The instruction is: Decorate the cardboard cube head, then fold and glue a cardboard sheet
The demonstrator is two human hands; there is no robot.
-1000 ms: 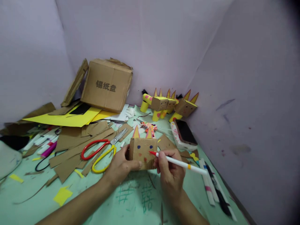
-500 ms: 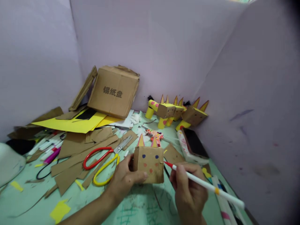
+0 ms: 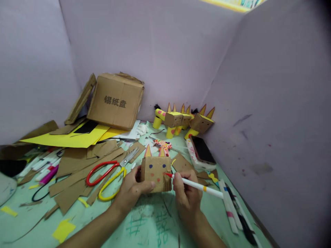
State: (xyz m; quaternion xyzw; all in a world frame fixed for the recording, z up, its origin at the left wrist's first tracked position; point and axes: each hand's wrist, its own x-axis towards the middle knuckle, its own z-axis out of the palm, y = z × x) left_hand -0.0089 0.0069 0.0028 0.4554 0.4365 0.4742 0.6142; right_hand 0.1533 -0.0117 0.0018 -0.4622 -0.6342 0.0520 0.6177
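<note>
A small cardboard cube head (image 3: 156,172) with two yellow-orange ears, blue eyes and red dots stands on the green table (image 3: 108,224). My left hand (image 3: 133,189) grips its left side and bottom edge. In a closed pinch my right hand (image 3: 186,195) holds a white marker with a red tip (image 3: 196,185). The tip touches the cube's right face edge. The marker's tail points right.
Red and yellow scissors (image 3: 106,179) lie on cardboard strips (image 3: 77,172) left of the cube. A cardboard box (image 3: 115,101) and yellow paper (image 3: 69,137) sit behind. Finished cardboard animals (image 3: 184,121) line the back wall. A phone (image 3: 202,150) and several markers (image 3: 232,206) lie right.
The red tip was off the cube half a second ago; my right hand has brought it back against the cube's right side. The view has shifted slightly.
</note>
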